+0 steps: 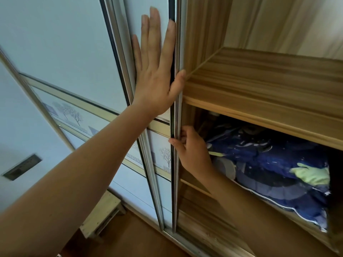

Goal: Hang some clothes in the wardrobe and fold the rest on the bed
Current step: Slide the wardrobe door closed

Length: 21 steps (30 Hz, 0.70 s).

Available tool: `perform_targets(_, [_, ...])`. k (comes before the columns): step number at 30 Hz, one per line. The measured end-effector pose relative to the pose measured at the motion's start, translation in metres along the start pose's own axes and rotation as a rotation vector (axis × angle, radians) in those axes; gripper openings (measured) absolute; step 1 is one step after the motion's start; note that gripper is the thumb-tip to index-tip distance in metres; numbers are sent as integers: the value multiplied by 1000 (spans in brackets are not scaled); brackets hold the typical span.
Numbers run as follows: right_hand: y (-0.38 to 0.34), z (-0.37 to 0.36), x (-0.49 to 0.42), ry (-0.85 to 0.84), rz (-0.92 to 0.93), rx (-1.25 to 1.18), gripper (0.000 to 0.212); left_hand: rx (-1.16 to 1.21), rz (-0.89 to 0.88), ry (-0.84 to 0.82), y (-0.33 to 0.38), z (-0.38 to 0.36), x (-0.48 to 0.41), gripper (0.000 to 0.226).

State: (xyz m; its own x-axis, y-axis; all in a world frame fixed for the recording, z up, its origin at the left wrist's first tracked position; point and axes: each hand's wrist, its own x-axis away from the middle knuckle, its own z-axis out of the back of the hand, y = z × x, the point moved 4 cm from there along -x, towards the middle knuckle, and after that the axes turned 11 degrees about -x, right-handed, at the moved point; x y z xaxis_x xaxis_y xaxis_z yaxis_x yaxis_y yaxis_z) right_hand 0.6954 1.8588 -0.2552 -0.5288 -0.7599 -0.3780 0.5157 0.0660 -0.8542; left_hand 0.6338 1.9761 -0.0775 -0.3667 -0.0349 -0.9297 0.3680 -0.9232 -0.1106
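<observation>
Left hand [156, 75] flat, fingers straight, pressed on sliding door [135, 13]. Right hand [191, 149] grips the door's edge. Blue bedding [274, 164] inside wardrobe [259, 80].

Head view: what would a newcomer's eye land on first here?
The left hand pressed flat on the pale sliding door at centre, with the right hand gripping that door's edge lower down. To the right, blue bedding lies under a wooden shelf.
</observation>
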Motion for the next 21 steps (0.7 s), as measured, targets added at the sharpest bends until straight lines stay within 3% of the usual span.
perform_targets(12, [3,-7,-8,-16,28,43,40,61,24,-43,2,14,-1,67])
perform_targets(16, [3,-10,-3,-93,-18,121,33,81,96,-160,7,28,4,68])
perform_targets(21, [22,6,14,-347,-191,261,34,131,170,-441,18,62,51,72])
